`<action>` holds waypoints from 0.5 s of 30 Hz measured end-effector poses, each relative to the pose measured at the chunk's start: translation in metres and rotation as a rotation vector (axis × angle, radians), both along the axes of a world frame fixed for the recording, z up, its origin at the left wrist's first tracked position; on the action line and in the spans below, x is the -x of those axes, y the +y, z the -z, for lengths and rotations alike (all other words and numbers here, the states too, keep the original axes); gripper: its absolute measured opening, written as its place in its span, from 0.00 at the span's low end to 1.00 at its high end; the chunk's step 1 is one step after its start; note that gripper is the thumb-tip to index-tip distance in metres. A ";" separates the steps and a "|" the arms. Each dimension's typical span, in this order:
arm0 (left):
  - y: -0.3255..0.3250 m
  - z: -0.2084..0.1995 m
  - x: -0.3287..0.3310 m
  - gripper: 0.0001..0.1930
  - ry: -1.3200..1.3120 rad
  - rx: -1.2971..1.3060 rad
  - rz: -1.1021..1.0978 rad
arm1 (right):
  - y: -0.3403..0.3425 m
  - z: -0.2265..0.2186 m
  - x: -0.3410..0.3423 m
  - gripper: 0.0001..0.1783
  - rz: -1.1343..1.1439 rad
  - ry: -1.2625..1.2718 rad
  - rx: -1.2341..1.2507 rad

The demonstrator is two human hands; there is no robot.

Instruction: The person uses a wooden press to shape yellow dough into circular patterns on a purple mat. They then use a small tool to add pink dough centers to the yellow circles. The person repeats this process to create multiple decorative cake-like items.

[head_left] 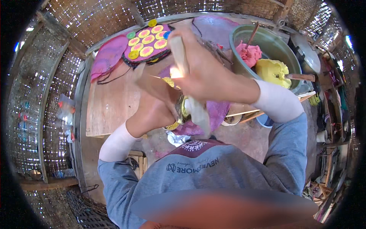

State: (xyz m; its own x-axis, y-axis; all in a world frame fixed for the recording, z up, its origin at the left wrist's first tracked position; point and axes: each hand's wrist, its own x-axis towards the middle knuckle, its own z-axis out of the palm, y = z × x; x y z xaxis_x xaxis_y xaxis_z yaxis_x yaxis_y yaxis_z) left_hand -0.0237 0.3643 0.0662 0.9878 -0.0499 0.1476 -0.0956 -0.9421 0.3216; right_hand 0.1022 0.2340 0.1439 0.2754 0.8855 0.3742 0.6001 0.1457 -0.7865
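Observation:
My right hand [207, 70] is closed around a pale flat stick [177, 51], smeared by motion, and is held above my left hand. My left hand [156, 110] is lower and nearer my body, its fingers curled around something blurred. Yellow paste [186, 107] shows beside those fingers; what it sits on is hidden. Beneath both hands lies a purple-pink sheet [219, 114] with a few yellow patterned pieces partly covered. Beyond them, a tray lined with pink sheet [142, 35] carries several flat yellow rounds [149, 39] with pink centres.
A big green basin [238, 36] at the right holds pink paste [248, 54] and yellow paste [272, 72], each with a stick or handle in it. Small coloured rings [133, 54] lie around the tray. The wooden table [110, 103] extends left toward a woven wall [57, 114].

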 end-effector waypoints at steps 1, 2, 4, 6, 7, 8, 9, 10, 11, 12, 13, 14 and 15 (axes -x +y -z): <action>-0.003 -0.008 0.000 0.34 -0.021 0.024 0.045 | -0.011 0.001 0.004 0.24 0.003 -0.131 -0.058; -0.001 -0.009 -0.001 0.34 0.002 0.115 0.071 | -0.020 -0.001 0.006 0.23 -0.008 -0.212 -0.102; 0.003 -0.003 -0.002 0.31 0.062 0.201 0.105 | -0.039 -0.007 0.008 0.23 -0.013 -0.325 -0.167; 0.004 0.005 -0.005 0.24 0.040 0.267 0.161 | -0.064 -0.018 -0.003 0.25 -0.029 -0.381 -0.171; 0.004 0.005 -0.009 0.20 -0.019 0.337 0.214 | -0.077 -0.026 -0.013 0.20 0.080 -0.477 -0.340; 0.007 0.001 -0.008 0.22 0.090 0.489 0.169 | -0.093 -0.030 -0.027 0.14 0.201 -0.330 -0.468; 0.005 0.008 -0.013 0.22 0.046 0.594 0.164 | -0.110 -0.036 -0.039 0.09 0.317 -0.184 -0.600; 0.002 0.023 -0.020 0.22 0.012 0.704 0.168 | -0.127 -0.036 -0.059 0.04 0.325 0.078 -0.707; -0.005 0.032 -0.029 0.22 -0.003 0.824 0.179 | -0.144 -0.037 -0.079 0.04 0.328 0.334 -0.850; -0.020 0.030 -0.045 0.22 -0.147 0.925 0.401 | -0.151 -0.029 -0.111 0.08 0.198 0.442 -1.029; -0.031 0.033 -0.049 0.20 -0.174 1.012 0.377 | -0.135 -0.017 -0.128 0.13 0.308 0.483 -1.156; -0.045 0.032 -0.060 0.19 -0.189 1.108 0.402 | -0.128 -0.001 -0.136 0.15 0.356 0.506 -1.267; -0.056 0.032 -0.075 0.18 -0.283 1.144 0.429 | -0.107 0.019 -0.141 0.16 0.697 0.461 -1.327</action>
State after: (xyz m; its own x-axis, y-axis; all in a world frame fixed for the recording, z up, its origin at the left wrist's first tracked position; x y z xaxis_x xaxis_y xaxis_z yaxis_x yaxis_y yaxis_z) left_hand 0.0510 0.3079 0.0342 0.8503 -0.0623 0.5227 -0.5243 -0.0131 0.8514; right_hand 0.2433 0.1268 0.1248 0.7805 -0.3410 0.5240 0.5948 0.6632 -0.4544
